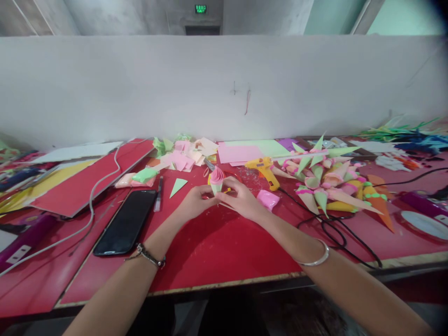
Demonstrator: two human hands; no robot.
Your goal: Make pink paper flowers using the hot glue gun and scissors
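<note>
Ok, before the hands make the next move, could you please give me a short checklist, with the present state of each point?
1. Both hands on the cone: ok; left hand and right hand hold the pale green cone.
2. Pink swirl at the cone's top: ok.
3. Glue gun out of the hands: ok, it lies on the table beyond the right hand.
4. Glue gun hot or cold: cannot tell.
5. Black cord tidy: not ok, it lies in loose loops.
6. Phone apart from the left hand's fingers: ok.
</note>
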